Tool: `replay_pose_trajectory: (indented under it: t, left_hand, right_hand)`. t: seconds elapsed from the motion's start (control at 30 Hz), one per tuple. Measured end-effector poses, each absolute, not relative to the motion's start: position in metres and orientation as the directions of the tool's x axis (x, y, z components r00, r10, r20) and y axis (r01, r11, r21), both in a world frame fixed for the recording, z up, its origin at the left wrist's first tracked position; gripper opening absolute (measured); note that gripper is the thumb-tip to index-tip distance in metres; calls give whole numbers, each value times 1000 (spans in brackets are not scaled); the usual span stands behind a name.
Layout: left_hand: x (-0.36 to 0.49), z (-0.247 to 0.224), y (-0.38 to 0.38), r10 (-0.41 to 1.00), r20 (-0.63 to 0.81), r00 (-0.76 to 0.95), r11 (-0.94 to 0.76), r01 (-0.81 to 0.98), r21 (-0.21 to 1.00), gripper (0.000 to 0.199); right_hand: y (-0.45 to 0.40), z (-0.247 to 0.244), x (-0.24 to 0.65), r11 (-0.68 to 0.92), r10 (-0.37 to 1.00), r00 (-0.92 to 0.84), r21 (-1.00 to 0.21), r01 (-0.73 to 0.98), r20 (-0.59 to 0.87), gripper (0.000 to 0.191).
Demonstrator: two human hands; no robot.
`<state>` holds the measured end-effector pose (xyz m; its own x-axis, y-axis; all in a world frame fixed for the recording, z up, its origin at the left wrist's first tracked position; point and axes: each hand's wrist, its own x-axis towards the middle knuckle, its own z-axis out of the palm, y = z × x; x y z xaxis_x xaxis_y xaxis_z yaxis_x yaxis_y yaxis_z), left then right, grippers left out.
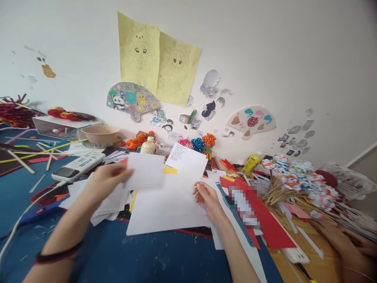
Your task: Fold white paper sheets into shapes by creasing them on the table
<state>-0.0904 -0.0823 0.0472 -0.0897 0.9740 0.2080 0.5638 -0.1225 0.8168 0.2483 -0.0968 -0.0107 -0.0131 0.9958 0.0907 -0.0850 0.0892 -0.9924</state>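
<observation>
My left hand [113, 179] pinches the left side of a small white sheet of paper [147, 169], slightly blurred, lifted over a larger white sheet [165, 212]. My right hand [208, 198] is at the right side of that larger sheet, fingers loosely curled and apart, with nothing visible in them. Behind the large sheet is a white paper with printed text [188, 157]. A small yellow strip [170, 170] shows just below it. Under my left forearm lies a loose pile of white papers [110, 208].
A white power strip [78, 167] and a tan bowl [100, 134] stand left. A glue bottle [147, 145] is behind the papers. At right are a blue watch [235, 210], red paper [273, 224], a yellow bottle [251, 163] and another person's hand [338, 239].
</observation>
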Motion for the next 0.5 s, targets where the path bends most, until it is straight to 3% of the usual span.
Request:
replay_pose_trajectory:
  t: [0.1, 0.17, 0.2, 0.27, 0.3, 0.37, 0.43, 0.5]
  left_hand:
    - [-145, 34, -95, 935, 173, -309, 201, 865, 459, 41]
    - [-153, 28, -104, 931, 107, -348, 323, 925, 200, 41]
    - [-148, 28, -109, 915, 157, -373, 363, 928, 87, 41]
    - [-120, 35, -115, 837, 457, -301, 366, 929, -58, 42]
    - [-100, 39, -115, 808, 527, -262, 340, 939, -54, 41]
    - [-57, 47, -107, 874, 481, -64, 81, 997, -13, 39]
    - [-18, 48, -90, 954, 294, 62, -143, 955, 260, 36]
    - [11, 39, -69, 979, 54, 198, -185, 742, 645, 35]
  right_hand:
    - [-93, -15, 254, 89, 992, 88, -995, 55, 93, 34]
    - [-90, -17, 258, 119, 968, 184, -960, 254, 169, 28]
    - [-89, -18, 260, 146, 945, 219, -914, 380, 242, 25]
    - [-88, -22, 264, 197, 892, 211, -763, 615, 400, 22]
    - [-87, -24, 265, 211, 876, 175, -683, 699, 450, 24]
    - [-88, -29, 267, 215, 881, 97, -576, 788, 463, 32]
    - [-89, -34, 267, 211, 913, 37, -549, 809, 406, 38]
    - [-90, -37, 265, 219, 934, -7, -558, 801, 357, 39]
